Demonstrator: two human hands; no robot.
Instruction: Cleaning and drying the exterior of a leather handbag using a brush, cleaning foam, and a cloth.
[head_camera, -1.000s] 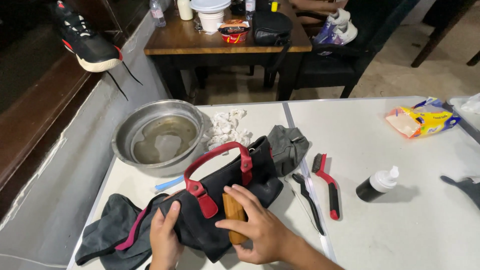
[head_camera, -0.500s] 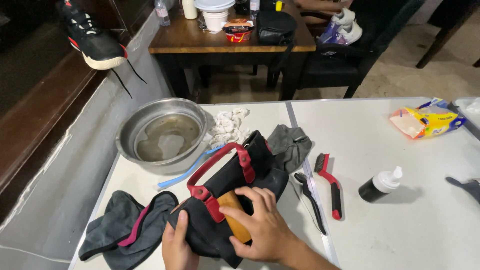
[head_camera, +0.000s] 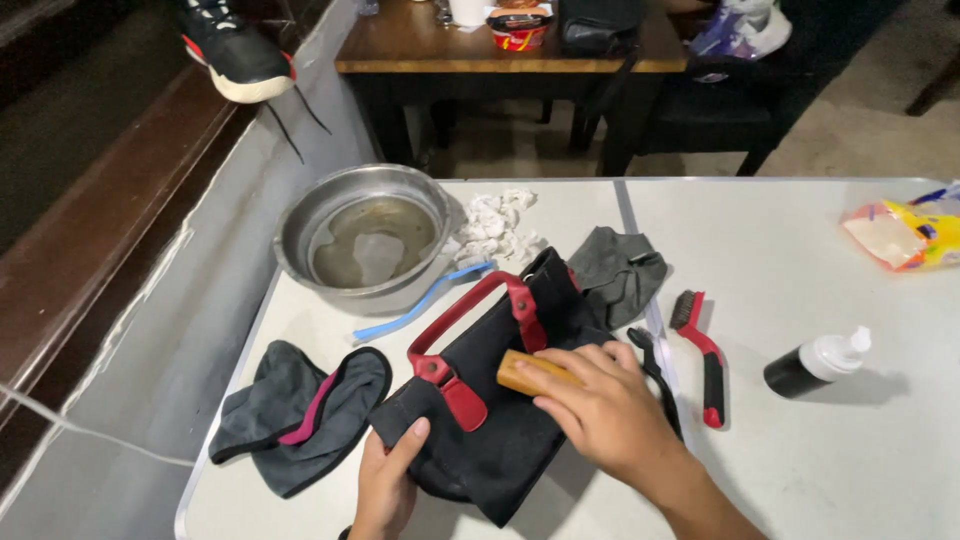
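- Black bag (head_camera: 500, 400) with red handle (head_camera: 470, 330) lies flat near the table's (head_camera: 800, 240) front edge, left of centre. Against the earlier frames it has turned: the handle loop now points toward the back-left corner and the body sits more square to the front edge.
- Bag look: dark matte fabric, red strap with red tab ends, some creases in the body.
- Right hand (head_camera: 600, 405) presses a wooden-backed brush (head_camera: 530, 372) onto the bag's middle, fingers curled over the block and gripping it. Earlier the brush stood more upright under the palm; now it lies crosswise, pointing left.
- Left hand (head_camera: 385, 480) pins the bag's front-left corner, thumb on top of the fabric, fingers tucked beneath.
- Grey-black shoe liner with pink trim (head_camera: 300, 415) just left of the bag, now apart from it; earlier the two overlapped.
- Red-handled brush (head_camera: 700, 355) and black brush (head_camera: 655, 370) just right of the bag.
- Grey cloth (head_camera: 620, 270) touches the bag's far end.
- Blue toothbrush (head_camera: 420, 305) between bag and metal basin (head_camera: 365, 240) at the back-left corner.
- Small black bottle with white cap (head_camera: 815, 362) well right.
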